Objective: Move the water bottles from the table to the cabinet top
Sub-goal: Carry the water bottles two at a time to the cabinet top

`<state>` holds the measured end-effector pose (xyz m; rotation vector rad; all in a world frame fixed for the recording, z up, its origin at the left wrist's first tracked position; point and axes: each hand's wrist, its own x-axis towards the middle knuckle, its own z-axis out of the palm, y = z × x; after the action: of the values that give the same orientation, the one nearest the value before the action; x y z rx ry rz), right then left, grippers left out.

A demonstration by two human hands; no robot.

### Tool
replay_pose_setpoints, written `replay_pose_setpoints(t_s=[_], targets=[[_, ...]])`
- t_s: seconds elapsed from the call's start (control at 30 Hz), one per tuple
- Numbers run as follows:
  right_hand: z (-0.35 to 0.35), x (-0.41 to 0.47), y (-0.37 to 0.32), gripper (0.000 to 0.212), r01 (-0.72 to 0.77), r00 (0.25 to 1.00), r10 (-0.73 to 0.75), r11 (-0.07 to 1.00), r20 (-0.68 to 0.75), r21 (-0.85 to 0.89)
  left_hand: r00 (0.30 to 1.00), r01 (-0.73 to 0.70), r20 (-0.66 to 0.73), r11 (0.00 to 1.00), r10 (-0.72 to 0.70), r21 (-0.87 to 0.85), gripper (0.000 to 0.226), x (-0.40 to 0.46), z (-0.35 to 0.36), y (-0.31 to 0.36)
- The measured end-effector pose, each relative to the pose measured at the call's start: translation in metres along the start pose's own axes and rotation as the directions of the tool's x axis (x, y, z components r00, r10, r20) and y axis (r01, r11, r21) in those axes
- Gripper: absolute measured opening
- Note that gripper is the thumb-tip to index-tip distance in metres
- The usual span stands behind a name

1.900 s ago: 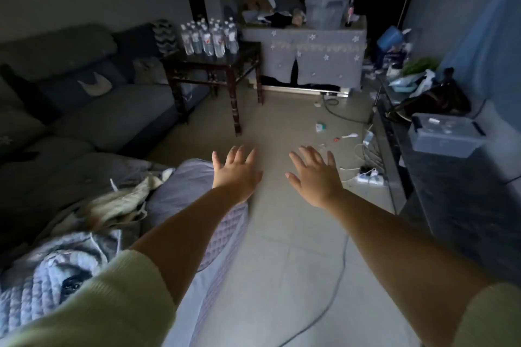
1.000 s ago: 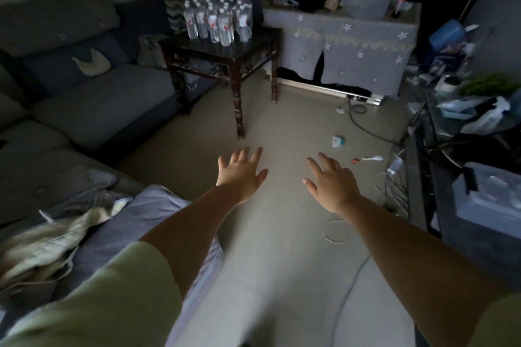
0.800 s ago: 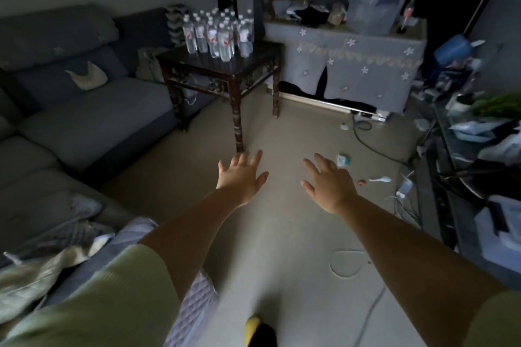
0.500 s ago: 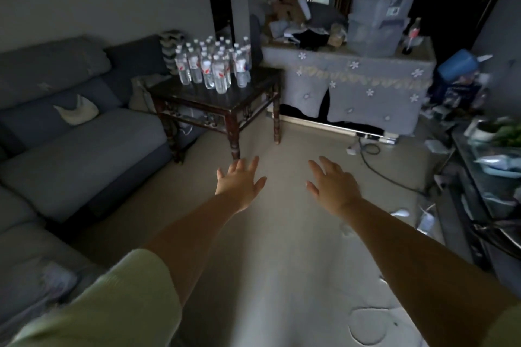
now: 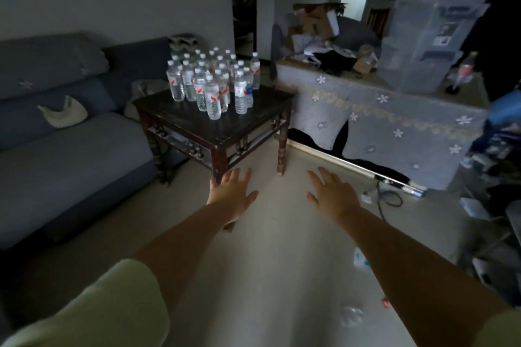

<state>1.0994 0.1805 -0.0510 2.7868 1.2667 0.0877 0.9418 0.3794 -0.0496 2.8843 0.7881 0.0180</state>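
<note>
Several clear water bottles [image 5: 213, 84] with red-and-white labels stand clustered upright on a dark wooden side table [image 5: 248, 121] ahead of me, left of centre. To the table's right stands the cabinet [image 5: 394, 127], draped in a grey cloth with white flowers. My left hand [image 5: 232, 194] and my right hand [image 5: 332, 197] are stretched out over the floor, palms down, fingers spread, holding nothing. Both hands are short of the table, below its near corner.
A grey-blue sofa [image 5: 64, 149] fills the left side. Stacked clear plastic bins [image 5: 431, 42], a red-labelled bottle [image 5: 465, 70] and clutter [image 5: 324, 36] sit on the cabinet top. Cables [image 5: 392, 200] and small items lie on the floor at right, beside a cluttered low unit [image 5: 501, 234].
I have walked forward across the room, so the table with the bottles and the cabinet are now much closer. Both hands stay outstretched and held nothing throughout.
</note>
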Motion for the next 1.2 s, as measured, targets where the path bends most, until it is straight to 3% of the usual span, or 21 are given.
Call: replay_pose_setpoints(t_s=[0.33, 0.7, 1.07, 1.2], targets=[[0.014, 0.212, 0.048, 0.061, 0.157, 0.988, -0.157, 0.987, -0.007, 0.018, 0.975, 0.223, -0.006, 0.973, -0.223, -0.055, 0.068, 0.184, 0.007, -0.022], [0.014, 0.472, 0.058, 0.061, 0.188, 0.978, -0.182, 0.981, -0.1, 0.05, 0.945, 0.318, -0.064, 0.946, -0.322, -0.066, 0.068, 0.406, -0.019, -0.092], [0.039, 0.67, 0.04, 0.062, 0.359, 0.933, -0.36, 0.931, 0.011, 0.065, 0.917, 0.397, -0.021, 0.917, -0.398, -0.04, 0.069, 0.559, -0.009, -0.137], [0.062, 0.758, 0.055, 0.062, 0.429, 0.899, -0.434, 0.9, 0.06, 0.073, 0.862, 0.499, -0.042, 0.86, -0.505, -0.105, 0.071, 0.628, 0.011, -0.131]])
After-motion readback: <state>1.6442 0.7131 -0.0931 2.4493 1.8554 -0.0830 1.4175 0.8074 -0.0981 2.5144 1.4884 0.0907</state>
